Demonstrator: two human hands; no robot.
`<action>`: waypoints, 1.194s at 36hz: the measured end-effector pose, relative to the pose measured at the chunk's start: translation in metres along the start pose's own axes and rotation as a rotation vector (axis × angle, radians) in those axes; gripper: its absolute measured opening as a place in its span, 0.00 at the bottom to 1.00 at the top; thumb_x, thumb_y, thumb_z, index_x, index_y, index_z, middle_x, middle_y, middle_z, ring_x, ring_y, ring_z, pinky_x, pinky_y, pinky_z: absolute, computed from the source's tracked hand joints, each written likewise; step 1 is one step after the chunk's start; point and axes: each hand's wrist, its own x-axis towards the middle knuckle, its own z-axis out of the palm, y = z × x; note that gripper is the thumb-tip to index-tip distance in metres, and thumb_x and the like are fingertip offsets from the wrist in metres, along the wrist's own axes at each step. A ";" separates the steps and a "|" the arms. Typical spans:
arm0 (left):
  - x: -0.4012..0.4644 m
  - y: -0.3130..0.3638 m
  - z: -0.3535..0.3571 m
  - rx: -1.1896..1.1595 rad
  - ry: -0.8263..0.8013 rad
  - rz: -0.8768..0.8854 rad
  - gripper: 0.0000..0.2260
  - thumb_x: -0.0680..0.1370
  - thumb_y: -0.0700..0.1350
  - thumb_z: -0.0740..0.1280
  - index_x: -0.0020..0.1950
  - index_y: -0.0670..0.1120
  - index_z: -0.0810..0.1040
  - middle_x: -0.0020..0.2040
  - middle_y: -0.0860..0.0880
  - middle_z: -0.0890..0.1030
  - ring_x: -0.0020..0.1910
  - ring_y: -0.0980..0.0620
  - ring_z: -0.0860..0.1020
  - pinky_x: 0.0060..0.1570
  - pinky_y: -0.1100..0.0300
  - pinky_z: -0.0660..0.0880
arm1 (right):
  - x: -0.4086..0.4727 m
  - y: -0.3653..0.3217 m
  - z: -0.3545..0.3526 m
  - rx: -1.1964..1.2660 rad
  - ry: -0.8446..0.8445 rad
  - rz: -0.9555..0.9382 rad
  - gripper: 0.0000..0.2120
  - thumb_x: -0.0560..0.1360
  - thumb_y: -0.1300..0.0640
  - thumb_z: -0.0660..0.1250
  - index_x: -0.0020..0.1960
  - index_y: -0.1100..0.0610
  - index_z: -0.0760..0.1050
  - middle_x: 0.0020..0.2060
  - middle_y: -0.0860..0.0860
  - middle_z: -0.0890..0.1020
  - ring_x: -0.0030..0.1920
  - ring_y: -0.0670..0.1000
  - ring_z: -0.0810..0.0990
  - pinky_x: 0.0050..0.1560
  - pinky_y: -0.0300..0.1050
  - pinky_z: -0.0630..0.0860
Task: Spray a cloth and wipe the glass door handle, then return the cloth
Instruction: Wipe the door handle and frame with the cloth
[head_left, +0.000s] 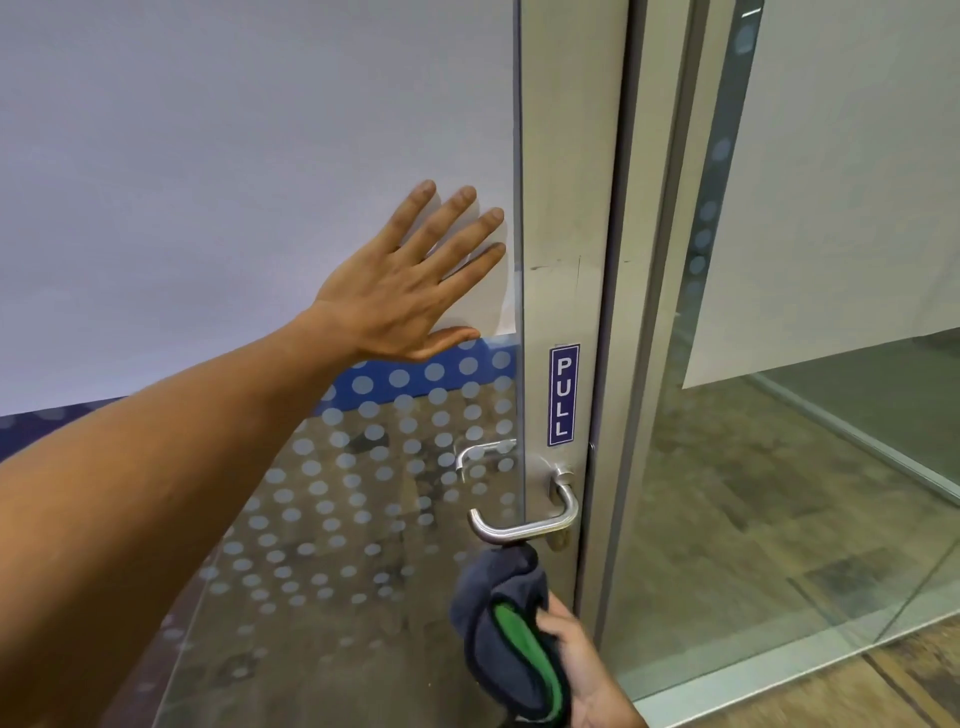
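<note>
Handle: brushed-steel lever door handle, bent bar, grip level and pointing left across the glass edge, mounted on the pale metal door stile | Cloth: bunched dark grey microfibre cloth with a bright green inner fold, just under the handle, its top touching the grip's underside

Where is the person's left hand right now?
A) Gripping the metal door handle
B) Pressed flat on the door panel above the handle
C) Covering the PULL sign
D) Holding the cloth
B: the left hand lies open and flat on the door panel, well above the handle, while the right hand holds the cloth.
</note>
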 end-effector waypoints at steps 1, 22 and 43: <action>0.000 0.000 0.000 0.001 0.001 0.000 0.41 0.79 0.71 0.38 0.83 0.44 0.45 0.84 0.41 0.45 0.82 0.36 0.44 0.79 0.37 0.43 | 0.003 -0.005 -0.004 0.009 0.095 -0.045 0.24 0.73 0.70 0.65 0.68 0.59 0.75 0.55 0.61 0.85 0.52 0.63 0.86 0.46 0.52 0.84; 0.000 0.000 0.004 0.008 0.030 0.006 0.41 0.80 0.70 0.40 0.83 0.44 0.46 0.84 0.40 0.46 0.82 0.36 0.45 0.79 0.38 0.41 | -0.019 -0.032 0.000 -1.079 1.018 -1.074 0.29 0.68 0.64 0.70 0.68 0.50 0.76 0.63 0.50 0.75 0.61 0.58 0.75 0.59 0.58 0.76; 0.000 0.000 0.001 0.018 -0.011 0.004 0.41 0.79 0.71 0.38 0.83 0.44 0.45 0.84 0.40 0.45 0.82 0.36 0.43 0.80 0.37 0.41 | -0.019 -0.162 0.092 -2.501 0.419 -0.468 0.19 0.72 0.50 0.65 0.62 0.50 0.76 0.60 0.47 0.79 0.60 0.56 0.78 0.50 0.51 0.75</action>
